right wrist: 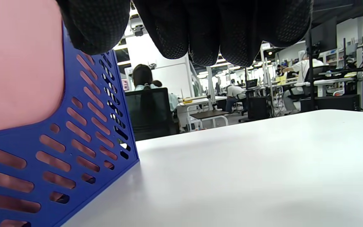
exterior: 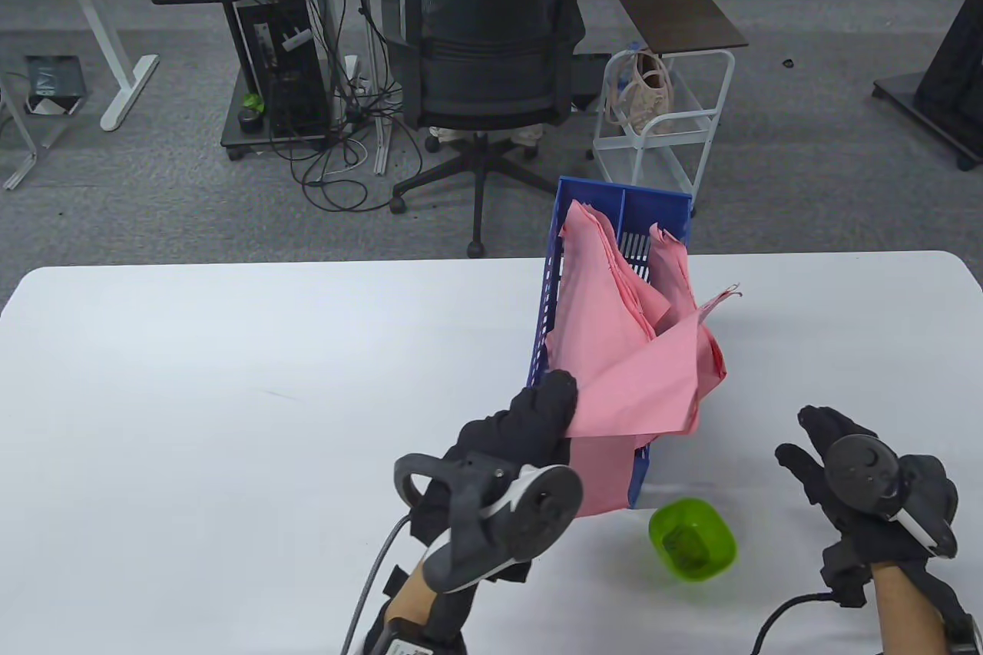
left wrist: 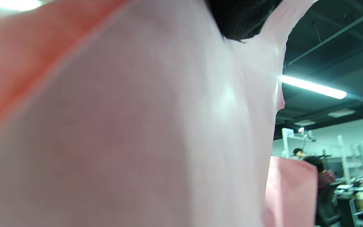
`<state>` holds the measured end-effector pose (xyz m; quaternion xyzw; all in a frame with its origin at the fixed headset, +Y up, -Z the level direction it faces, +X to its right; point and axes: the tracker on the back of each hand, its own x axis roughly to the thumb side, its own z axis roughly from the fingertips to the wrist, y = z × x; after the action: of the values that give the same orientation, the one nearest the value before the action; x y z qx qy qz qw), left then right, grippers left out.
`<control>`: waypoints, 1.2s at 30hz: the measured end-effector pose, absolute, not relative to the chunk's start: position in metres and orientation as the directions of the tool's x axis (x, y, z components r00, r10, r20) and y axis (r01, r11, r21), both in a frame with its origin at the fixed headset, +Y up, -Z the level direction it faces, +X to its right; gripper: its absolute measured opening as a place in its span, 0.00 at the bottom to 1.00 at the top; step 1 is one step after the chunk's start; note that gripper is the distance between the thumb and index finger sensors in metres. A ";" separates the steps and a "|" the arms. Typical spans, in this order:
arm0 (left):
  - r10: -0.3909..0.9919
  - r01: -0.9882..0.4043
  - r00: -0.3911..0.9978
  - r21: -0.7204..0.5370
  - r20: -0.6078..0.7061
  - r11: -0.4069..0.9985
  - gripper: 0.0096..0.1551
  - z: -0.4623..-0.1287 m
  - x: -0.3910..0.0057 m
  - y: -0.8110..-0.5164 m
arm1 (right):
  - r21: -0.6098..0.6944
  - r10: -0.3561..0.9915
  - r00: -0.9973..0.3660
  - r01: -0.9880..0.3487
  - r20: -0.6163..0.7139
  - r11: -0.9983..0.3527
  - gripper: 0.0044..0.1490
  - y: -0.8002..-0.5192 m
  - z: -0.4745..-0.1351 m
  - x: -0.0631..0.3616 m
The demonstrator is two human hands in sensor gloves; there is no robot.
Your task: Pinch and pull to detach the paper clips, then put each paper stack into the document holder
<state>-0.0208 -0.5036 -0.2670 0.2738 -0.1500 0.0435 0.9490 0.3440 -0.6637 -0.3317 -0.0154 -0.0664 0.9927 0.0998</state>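
In table view, left hand [exterior: 537,409] gripping pink paper stack [exterior: 637,386], green bowl [exterior: 693,538]

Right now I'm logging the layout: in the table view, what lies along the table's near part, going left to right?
left hand → green bowl → right hand

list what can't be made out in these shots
- Table view: the left hand grips the pink paper; its fingertips are hidden under the sheet.
- Table view: the green cup holds something too small to tell.
- Table view: the holder floor is covered by paper.
- Left wrist view: blurred paper fills the frame, hiding the holder.
- Right wrist view: the right hand is cut off by the top edge.
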 end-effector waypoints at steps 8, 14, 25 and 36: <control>-0.214 0.101 0.971 0.637 0.104 0.764 0.24 -0.284 0.049 -0.503 | -0.162 0.251 -0.968 -0.245 -0.020 -0.956 0.43 -0.666 -0.325 0.353; -0.228 0.195 0.972 0.744 -0.059 0.639 0.24 -0.294 0.081 -0.510 | -0.184 0.259 -0.966 -0.253 -0.010 -0.950 0.43 -0.664 -0.323 0.354; 0.292 -0.384 0.922 0.509 0.253 0.771 0.31 -0.348 0.080 -0.571 | -0.197 0.269 -0.963 -0.263 -0.007 -0.945 0.43 -0.664 -0.321 0.356; 0.557 -0.582 0.812 0.187 0.172 0.791 0.33 -0.392 0.069 -0.646 | -0.192 0.268 -0.963 -0.262 -0.010 -0.946 0.43 -0.664 -0.321 0.356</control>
<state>0.0695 -0.6459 -0.3923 0.1162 -0.0541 0.3016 0.9448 0.3563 -0.6638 -0.3206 -0.0179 -0.0950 0.9862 0.1344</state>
